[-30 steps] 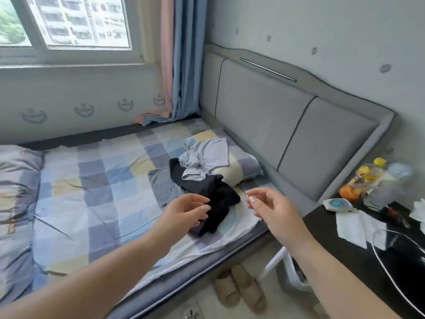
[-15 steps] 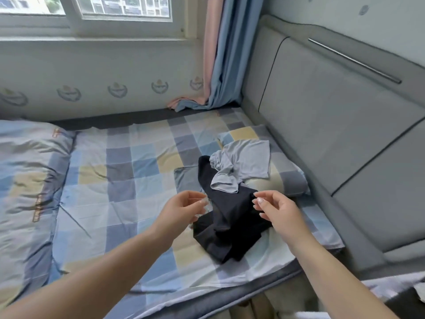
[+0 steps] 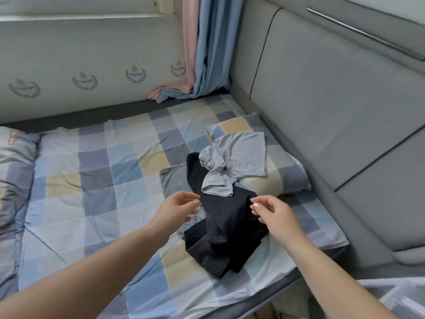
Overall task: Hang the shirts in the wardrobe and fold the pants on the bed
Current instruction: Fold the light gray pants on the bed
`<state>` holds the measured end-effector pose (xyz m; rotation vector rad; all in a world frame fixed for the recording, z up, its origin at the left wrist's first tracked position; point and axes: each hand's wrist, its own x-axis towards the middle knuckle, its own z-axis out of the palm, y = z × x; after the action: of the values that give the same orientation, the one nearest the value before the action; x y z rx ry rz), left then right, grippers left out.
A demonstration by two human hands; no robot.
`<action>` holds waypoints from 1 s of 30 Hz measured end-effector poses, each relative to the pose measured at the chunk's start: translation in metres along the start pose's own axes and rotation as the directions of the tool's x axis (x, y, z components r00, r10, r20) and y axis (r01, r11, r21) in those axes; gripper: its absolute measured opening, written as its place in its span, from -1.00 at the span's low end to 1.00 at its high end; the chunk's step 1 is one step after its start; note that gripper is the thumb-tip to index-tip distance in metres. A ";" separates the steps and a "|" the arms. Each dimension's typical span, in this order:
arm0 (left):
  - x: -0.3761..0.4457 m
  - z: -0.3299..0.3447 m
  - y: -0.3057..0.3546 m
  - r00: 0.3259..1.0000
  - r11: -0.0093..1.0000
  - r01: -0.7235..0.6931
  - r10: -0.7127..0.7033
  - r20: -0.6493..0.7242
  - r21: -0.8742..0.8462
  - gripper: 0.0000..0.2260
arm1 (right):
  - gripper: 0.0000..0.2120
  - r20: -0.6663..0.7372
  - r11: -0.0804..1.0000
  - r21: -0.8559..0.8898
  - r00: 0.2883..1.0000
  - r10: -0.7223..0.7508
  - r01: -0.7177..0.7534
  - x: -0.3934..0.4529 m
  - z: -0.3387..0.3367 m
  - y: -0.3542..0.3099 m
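Nearby, item one: checked pillow (image 3: 285, 178) against the grey padded headboard (image 3: 322, 107), partly covered by a crumpled grey garment (image 3: 239, 157). Item two: pink and blue curtain (image 3: 204, 54) in the far corner, its hem pooled where mattress meets wall. Item three: folded quilt (image 3: 13, 171) along the left edge. Item four: pale wall (image 3: 92, 56) under the window, printed with wreath emblems.

Bed (image 3: 96, 180): checked sheet in blue, grey and yellow, lightly creased; dark frame edge at the near side.

Black garment (image 3: 220, 226): heaped on the bed near the headboard end, long axis running from far, under the grey garment, toward the near bed edge, where it spreads wider. Whether it is pants or a shirt cannot be told from this heap. Grey garment lies across its far end, one twisted part hanging down over the black cloth.

Left hand (image 3: 177, 210): above the sheet just left of the black garment, grip loosely open, fingers curled, holding nothing.

Right hand (image 3: 273, 215): over the black garment's right edge, grip half open, fingertips close to the cloth; contact unclear.
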<state>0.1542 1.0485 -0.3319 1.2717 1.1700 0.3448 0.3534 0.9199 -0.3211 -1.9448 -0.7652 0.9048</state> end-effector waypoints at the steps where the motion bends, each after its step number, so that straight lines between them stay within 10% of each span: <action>1: 0.017 0.005 -0.005 1.000 1.000 0.015 -0.014 -0.008 0.019 -0.92 | -0.84 0.005 1.000 -0.015 1.000 0.008 -0.008 0.018 0.002 0.008; 13: 0.297 0.083 -0.145 0.959 0.972 0.195 -0.160 -0.232 0.133 -0.92 | -0.86 0.132 0.998 0.004 0.989 0.063 -0.065 0.266 0.046 0.187; 24: 0.428 0.119 -0.202 0.907 0.976 0.218 -0.202 -0.370 0.002 -0.30 | -0.88 0.187 0.994 -0.091 0.979 0.078 -0.062 0.345 0.092 0.264; 30: 0.378 0.129 -0.160 0.993 0.985 0.097 -0.105 -0.052 -0.143 -0.70 | -0.19 0.264 0.922 -0.368 0.964 -0.018 0.118 0.340 0.104 0.243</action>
<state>0.3619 1.2116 -0.6718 1.0822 1.2347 0.3852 0.4984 1.1155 -0.6757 -2.1396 -1.2313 1.0367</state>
